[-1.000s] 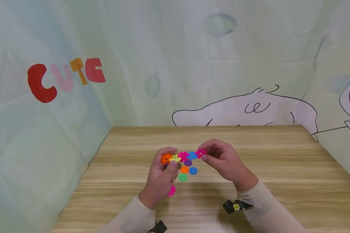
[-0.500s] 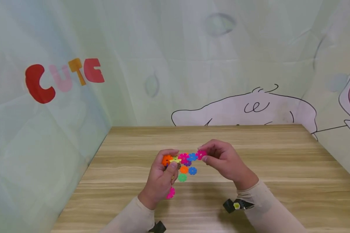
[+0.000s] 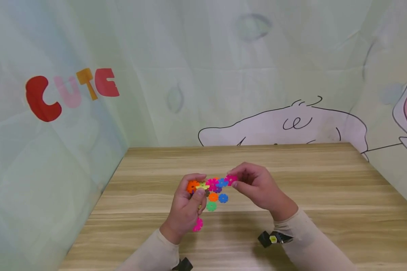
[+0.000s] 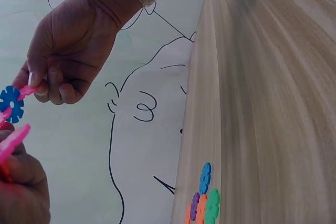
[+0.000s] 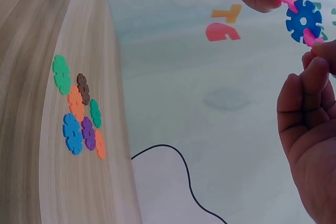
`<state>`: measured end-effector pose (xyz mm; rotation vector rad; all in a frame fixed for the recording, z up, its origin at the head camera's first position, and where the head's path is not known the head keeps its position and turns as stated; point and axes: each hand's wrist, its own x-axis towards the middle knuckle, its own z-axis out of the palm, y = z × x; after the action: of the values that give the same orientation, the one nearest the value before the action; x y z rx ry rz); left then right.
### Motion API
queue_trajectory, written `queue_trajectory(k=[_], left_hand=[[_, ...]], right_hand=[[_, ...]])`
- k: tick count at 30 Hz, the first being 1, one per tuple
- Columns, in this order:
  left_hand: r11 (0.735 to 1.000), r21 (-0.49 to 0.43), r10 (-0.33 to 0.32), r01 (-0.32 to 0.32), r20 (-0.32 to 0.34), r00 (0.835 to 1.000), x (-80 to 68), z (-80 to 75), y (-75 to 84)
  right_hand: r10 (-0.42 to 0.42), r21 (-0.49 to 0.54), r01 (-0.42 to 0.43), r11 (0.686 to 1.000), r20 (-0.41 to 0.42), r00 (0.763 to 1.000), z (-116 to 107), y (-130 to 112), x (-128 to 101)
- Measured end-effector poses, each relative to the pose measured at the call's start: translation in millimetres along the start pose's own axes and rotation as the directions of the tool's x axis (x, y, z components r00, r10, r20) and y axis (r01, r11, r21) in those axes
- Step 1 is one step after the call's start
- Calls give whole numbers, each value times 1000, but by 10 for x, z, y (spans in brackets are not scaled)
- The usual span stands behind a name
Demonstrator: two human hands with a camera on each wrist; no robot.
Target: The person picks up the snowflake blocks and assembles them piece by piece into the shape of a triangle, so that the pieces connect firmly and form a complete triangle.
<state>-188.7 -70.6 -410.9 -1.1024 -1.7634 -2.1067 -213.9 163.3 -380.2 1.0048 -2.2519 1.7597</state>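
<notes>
In the head view, a chain of snowflake discs runs between the two hands above the table. My left hand (image 3: 184, 207) grips its left end, where an orange disc (image 3: 192, 186) and a yellow disc (image 3: 202, 186) show. Beyond these come a pink disc (image 3: 211, 184) and a blue disc (image 3: 222, 183). My right hand (image 3: 257, 184) pinches the pink end disc (image 3: 230, 180) between thumb and fingers. Both wrist views show this pink disc slotted into the blue disc (image 5: 303, 21), set crosswise to it. Below the left hand another pink disc (image 3: 198, 224) sticks out.
Loose discs lie on the wooden table (image 3: 291, 162) under and beyond the hands: green (image 5: 61, 74), orange (image 5: 76, 102), blue (image 5: 72, 134), purple (image 5: 88, 134) and brown (image 5: 83, 89) among them. A printed cloth backdrop (image 3: 156, 75) stands behind and beside the table.
The right hand and the pink end disc have shifted slightly left, a little nearer the left hand. Both hands keep their hold, and the view has drifted a little.
</notes>
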Motion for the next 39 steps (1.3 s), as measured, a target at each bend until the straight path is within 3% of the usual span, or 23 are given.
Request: queue_trajectory(k=[6,11,15,18,25,33,39], left_hand=[[999,43,-12,13,-29,1000,5,-7,-9],[989,107,-91,99,-80,993,13,-35,-12],[980,118,-147,160,-111,983,14,-59,-19],[981,99,-154,166,-121,981,16,-71,-27],[990,60,-118,125,-103,988,15,-69,-41],[992,51,-109,114,-95,989,10,-69,-52],[991,42,-121,125,-96,988,4,-77,-39]], right_hand=[[-2,3,2,1000,1,1000,5,1,14],[6,-34,-5,999,29,1000,-18,34,36],[60,-69,-56,996,67,996,-83,67,52],[148,-101,-141,985,72,986,-117,113,66],[377,-291,-349,891,47,925,-69,328,94],[465,-403,-384,831,124,876,69,600,175],[579,-479,-450,754,160,799,156,679,267]])
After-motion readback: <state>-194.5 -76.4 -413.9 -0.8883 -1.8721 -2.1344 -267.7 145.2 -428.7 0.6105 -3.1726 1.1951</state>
